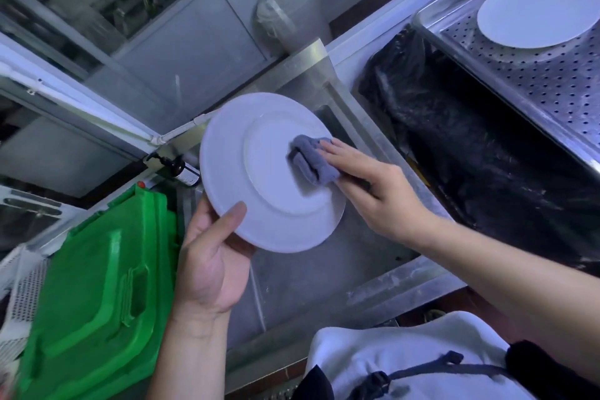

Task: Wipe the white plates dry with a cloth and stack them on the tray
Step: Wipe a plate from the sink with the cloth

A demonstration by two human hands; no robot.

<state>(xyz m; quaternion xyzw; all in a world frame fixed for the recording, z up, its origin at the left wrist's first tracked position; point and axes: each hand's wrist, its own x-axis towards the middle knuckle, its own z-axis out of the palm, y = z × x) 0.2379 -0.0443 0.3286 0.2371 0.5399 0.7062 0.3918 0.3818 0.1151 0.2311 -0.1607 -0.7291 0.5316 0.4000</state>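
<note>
I see the white plate (269,172) held mid-frame above the steel counter (311,273), underside toward the camera, with the folded grey cloth (311,159) pressed on its centre at the plate's 3 o'clock side. My left hand (211,256) grips the rim at 7 o'clock, thumb curled over the edge; my right hand (380,188) presses the cloth with nearly straight fingers, thumb tucked beneath it. A second white plate (539,10) lies on the perforated tray (548,75) at 1 o'clock; a green crate (97,286) sits at 8 o'clock.
</note>
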